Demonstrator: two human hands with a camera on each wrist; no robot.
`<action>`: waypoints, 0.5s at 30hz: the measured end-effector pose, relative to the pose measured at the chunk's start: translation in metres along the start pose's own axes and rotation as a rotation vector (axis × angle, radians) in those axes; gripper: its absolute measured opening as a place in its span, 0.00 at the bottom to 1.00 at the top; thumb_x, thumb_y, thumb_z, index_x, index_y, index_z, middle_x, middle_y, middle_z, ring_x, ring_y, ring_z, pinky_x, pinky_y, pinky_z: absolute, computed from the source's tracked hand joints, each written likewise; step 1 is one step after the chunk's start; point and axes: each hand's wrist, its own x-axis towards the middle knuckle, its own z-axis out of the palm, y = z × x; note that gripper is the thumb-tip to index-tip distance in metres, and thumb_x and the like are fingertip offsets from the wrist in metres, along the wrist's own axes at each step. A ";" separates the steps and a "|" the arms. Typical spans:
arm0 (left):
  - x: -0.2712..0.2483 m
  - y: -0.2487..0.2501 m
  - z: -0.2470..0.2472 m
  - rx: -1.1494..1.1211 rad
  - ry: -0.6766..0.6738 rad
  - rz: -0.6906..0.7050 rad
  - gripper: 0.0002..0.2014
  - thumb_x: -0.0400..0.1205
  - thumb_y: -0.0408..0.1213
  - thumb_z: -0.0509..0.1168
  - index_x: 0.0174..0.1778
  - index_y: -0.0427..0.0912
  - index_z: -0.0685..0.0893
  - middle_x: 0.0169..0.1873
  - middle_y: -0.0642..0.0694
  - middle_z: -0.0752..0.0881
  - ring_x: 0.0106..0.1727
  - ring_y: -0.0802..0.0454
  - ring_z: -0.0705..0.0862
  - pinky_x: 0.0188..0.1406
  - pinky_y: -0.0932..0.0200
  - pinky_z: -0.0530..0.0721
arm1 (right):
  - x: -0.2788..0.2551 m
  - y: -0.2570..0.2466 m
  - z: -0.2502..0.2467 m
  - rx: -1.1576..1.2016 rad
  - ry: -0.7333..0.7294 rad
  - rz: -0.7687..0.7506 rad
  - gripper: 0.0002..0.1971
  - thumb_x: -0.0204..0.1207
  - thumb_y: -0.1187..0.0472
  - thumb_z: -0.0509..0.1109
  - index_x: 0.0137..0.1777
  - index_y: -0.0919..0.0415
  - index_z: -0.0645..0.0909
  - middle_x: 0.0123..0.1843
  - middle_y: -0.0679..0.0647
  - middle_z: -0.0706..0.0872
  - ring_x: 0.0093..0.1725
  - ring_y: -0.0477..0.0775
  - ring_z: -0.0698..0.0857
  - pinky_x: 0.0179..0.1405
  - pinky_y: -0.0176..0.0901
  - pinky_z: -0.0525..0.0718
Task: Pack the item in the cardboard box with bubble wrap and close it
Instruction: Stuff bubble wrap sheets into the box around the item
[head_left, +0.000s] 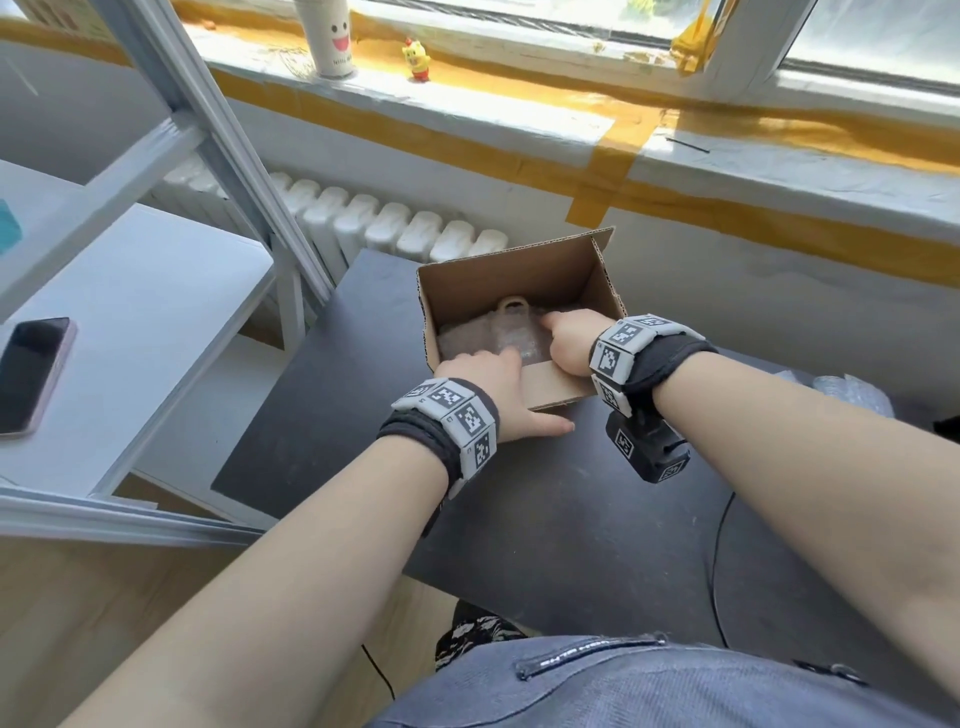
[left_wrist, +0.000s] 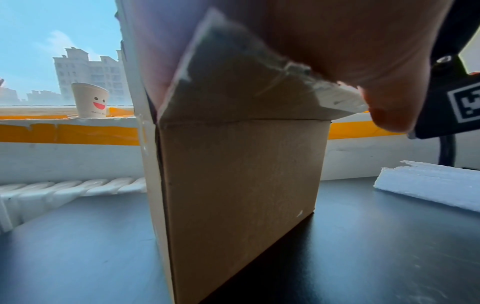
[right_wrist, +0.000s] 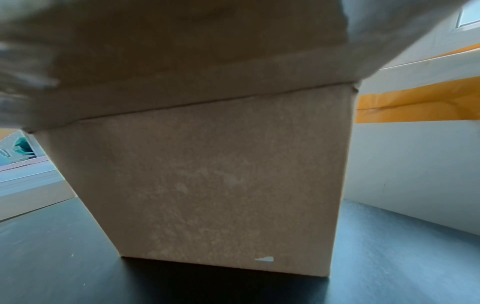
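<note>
Item (head_left: 511, 332) blurred under bubble wrap (head_left: 467, 338); hands' fingertips hidden.

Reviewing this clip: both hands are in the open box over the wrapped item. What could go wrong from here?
1. The cardboard box stands near the dark table's far edge; pressing in with the left hand and right hand might shove it off.
2. The near flap is bent outward under the left hand and may crease.
3. Whether the bubble wrap fully covers the item cannot be told.
</note>
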 end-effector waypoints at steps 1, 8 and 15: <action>0.002 0.000 -0.002 -0.005 -0.011 -0.005 0.46 0.61 0.80 0.60 0.64 0.47 0.73 0.59 0.43 0.83 0.59 0.41 0.83 0.46 0.53 0.75 | -0.001 0.000 -0.001 -0.012 0.014 -0.008 0.23 0.82 0.68 0.56 0.77 0.66 0.67 0.76 0.63 0.75 0.74 0.63 0.75 0.73 0.51 0.76; 0.012 0.001 -0.012 -0.111 -0.103 -0.113 0.46 0.58 0.71 0.69 0.65 0.45 0.69 0.62 0.41 0.81 0.63 0.39 0.79 0.61 0.45 0.80 | -0.009 0.006 0.004 0.025 0.122 -0.017 0.16 0.81 0.65 0.57 0.62 0.71 0.80 0.64 0.68 0.83 0.64 0.67 0.82 0.57 0.49 0.80; 0.008 0.002 -0.015 -0.048 0.047 0.061 0.33 0.70 0.66 0.64 0.63 0.44 0.78 0.60 0.41 0.77 0.63 0.40 0.79 0.60 0.49 0.77 | -0.016 0.006 0.004 0.099 0.200 -0.072 0.18 0.82 0.65 0.55 0.68 0.63 0.77 0.67 0.61 0.82 0.66 0.62 0.81 0.64 0.50 0.81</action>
